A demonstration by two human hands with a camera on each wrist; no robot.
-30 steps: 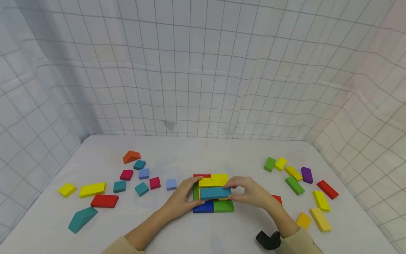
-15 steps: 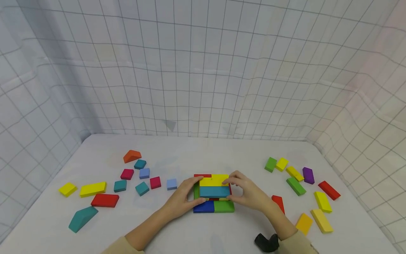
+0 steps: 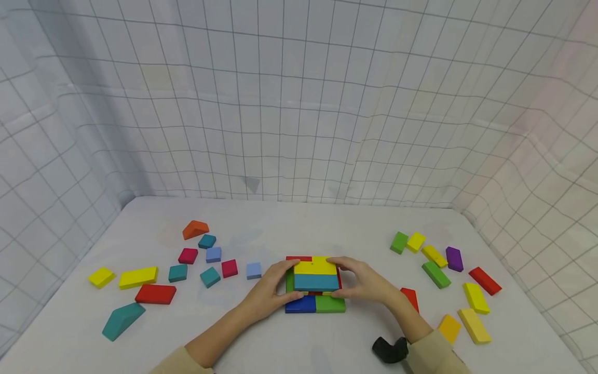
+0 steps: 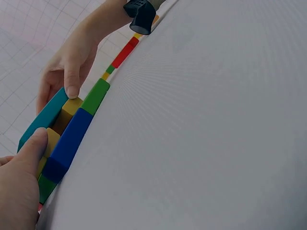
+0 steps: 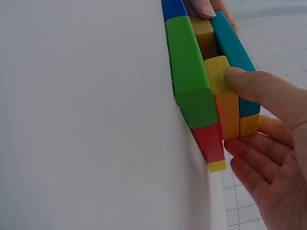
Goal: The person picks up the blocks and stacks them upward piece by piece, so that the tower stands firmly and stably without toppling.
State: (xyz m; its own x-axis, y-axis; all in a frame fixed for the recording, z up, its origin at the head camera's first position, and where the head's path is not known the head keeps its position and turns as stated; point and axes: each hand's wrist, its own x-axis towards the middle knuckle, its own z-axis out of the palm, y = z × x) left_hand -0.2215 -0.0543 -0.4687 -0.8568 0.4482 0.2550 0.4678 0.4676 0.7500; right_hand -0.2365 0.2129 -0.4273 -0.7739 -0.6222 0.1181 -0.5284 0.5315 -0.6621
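A low layered stack of building blocks stands mid-table. On top, a teal block [image 3: 316, 282] lies alongside a yellow block [image 3: 314, 268]. Below them, yellow middle-layer blocks [image 5: 218, 72] rest on a base whose front shows a blue block [image 3: 300, 305] and a green block [image 3: 330, 305]. My left hand [image 3: 267, 292] holds the stack's left side, thumb at the front on a yellow middle block [image 4: 53, 140], fingers at the back. On the right side my right hand [image 3: 363, 280] grips likewise, thumb against a middle block's front end. Its fingertips are partly hidden in the head view.
Loose blocks lie left, among them a red block [image 3: 155, 294] and a teal wedge-like block [image 3: 123, 321]. Several more lie right, including a purple block [image 3: 454, 259]. A black device [image 3: 390, 350] sits at the right wrist. Gridded white curtains [image 3: 299, 104] surround the table.
The teal block, tilted in the right hand a second ago, now lies flat beside the yellow one. The right hand has shifted to the stack's right side; the left hand has stayed put.
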